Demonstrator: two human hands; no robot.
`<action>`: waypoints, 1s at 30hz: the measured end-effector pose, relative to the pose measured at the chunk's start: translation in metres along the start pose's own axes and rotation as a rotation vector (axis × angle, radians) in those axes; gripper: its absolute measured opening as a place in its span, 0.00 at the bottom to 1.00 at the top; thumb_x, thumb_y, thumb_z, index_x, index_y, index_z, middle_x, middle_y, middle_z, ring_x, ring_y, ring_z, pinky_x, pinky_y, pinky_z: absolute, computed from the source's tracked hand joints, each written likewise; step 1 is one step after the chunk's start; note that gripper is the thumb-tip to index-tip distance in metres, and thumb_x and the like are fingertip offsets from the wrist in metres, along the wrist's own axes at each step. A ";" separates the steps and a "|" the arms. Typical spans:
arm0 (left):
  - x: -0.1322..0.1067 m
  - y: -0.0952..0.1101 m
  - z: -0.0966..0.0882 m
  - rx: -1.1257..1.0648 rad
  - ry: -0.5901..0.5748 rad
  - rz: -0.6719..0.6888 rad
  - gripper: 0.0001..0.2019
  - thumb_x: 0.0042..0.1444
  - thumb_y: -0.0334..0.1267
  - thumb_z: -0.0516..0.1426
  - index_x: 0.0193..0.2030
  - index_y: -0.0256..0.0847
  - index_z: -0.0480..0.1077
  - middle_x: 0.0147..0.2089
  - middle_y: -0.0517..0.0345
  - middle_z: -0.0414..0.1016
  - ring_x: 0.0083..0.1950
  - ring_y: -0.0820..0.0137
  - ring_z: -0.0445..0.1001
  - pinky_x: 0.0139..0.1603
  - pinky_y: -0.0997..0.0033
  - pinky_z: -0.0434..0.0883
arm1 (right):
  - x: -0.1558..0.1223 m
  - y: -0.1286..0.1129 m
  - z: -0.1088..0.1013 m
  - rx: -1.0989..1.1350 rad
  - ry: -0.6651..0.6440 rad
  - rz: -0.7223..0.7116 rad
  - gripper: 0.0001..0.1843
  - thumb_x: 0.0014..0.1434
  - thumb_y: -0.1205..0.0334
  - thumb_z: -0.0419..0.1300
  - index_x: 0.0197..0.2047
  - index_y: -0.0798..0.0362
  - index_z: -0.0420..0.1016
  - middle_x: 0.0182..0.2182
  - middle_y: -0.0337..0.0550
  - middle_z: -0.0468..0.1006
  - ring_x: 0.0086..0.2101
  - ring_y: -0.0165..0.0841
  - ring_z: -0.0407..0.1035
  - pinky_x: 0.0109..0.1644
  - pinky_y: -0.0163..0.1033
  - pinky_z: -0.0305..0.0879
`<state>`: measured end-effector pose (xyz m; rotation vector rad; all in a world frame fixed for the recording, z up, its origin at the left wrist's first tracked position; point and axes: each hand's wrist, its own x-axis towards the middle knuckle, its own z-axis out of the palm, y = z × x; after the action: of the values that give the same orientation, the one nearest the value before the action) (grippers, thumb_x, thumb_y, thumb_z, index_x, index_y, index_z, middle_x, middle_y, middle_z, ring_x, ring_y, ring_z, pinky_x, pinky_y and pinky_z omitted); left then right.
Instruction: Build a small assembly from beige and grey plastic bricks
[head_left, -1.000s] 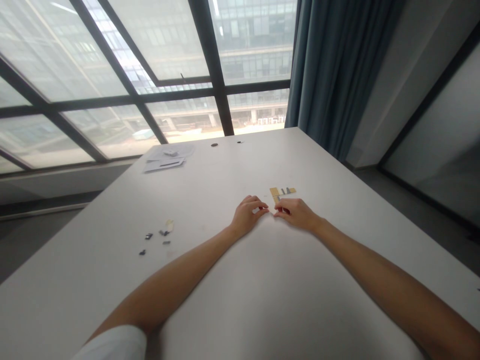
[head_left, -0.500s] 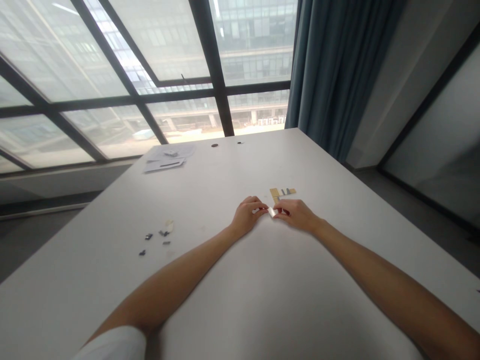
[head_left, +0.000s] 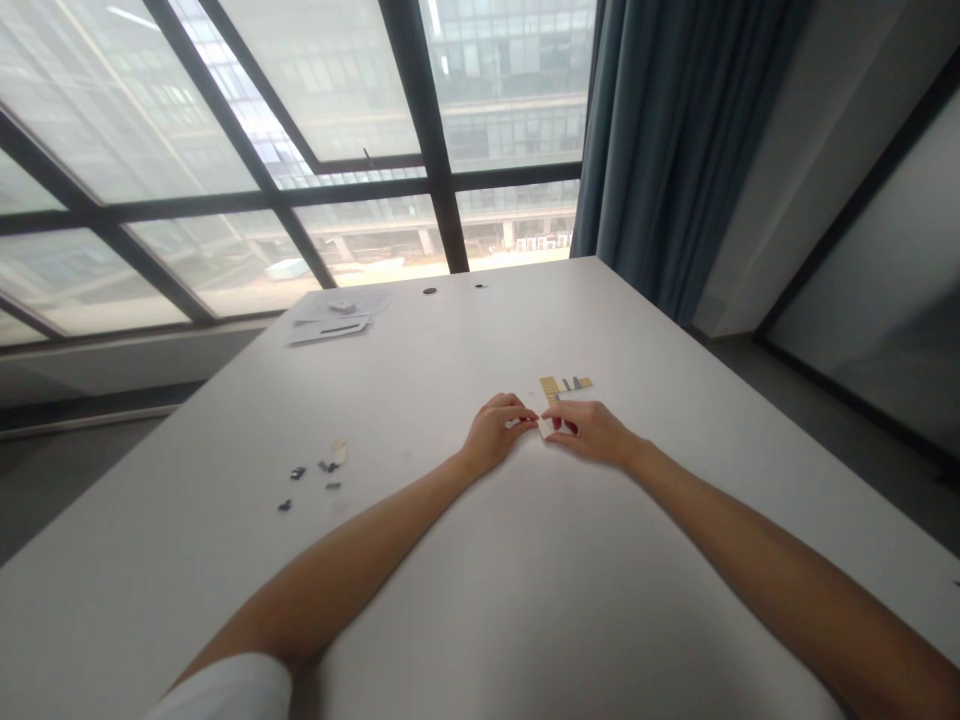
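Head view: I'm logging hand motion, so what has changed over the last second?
A small pale piece has come into sight between the fingertips of the left hand and right hand, which pinch it over the table; a second ago it barely showed. Both hands stayed almost in place. The tan and grey piece, the small dark bits and the papers have not moved.

A white table (head_left: 525, 600) runs out towards the window. Just beyond the fingers (head_left: 525, 411) lies a small flat tan piece with dark parts (head_left: 565, 384). Well off to the fingers' left sit scattered small dark bits (head_left: 300, 485) and one pale bit (head_left: 340, 452). Far beyond the fingers and to their left lie white papers (head_left: 337, 315), and near the far edge are two dark round spots (head_left: 429, 290).
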<state>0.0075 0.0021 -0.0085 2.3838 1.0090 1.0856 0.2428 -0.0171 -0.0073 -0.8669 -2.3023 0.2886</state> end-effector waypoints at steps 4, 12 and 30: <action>0.001 0.001 -0.001 0.010 -0.015 0.012 0.05 0.60 0.39 0.62 0.39 0.45 0.81 0.36 0.55 0.76 0.41 0.68 0.73 0.45 0.67 0.71 | 0.000 -0.002 0.001 0.002 -0.004 0.020 0.11 0.62 0.57 0.65 0.47 0.51 0.76 0.32 0.39 0.77 0.30 0.30 0.69 0.37 0.34 0.62; -0.001 -0.002 0.000 0.009 -0.038 0.007 0.05 0.60 0.39 0.63 0.39 0.46 0.81 0.37 0.55 0.77 0.42 0.68 0.73 0.46 0.67 0.71 | 0.000 -0.004 0.000 0.003 -0.013 0.026 0.10 0.61 0.58 0.65 0.45 0.51 0.75 0.32 0.39 0.77 0.29 0.30 0.68 0.35 0.34 0.61; -0.002 -0.003 0.001 -0.003 -0.047 0.003 0.04 0.60 0.38 0.63 0.39 0.45 0.81 0.37 0.56 0.76 0.42 0.68 0.72 0.45 0.68 0.69 | 0.003 -0.012 -0.004 -0.014 -0.022 0.029 0.10 0.58 0.63 0.65 0.44 0.52 0.74 0.31 0.38 0.75 0.30 0.30 0.67 0.37 0.34 0.62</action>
<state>0.0059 0.0031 -0.0117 2.3979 0.9872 1.0265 0.2377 -0.0245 0.0019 -0.9094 -2.3167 0.2964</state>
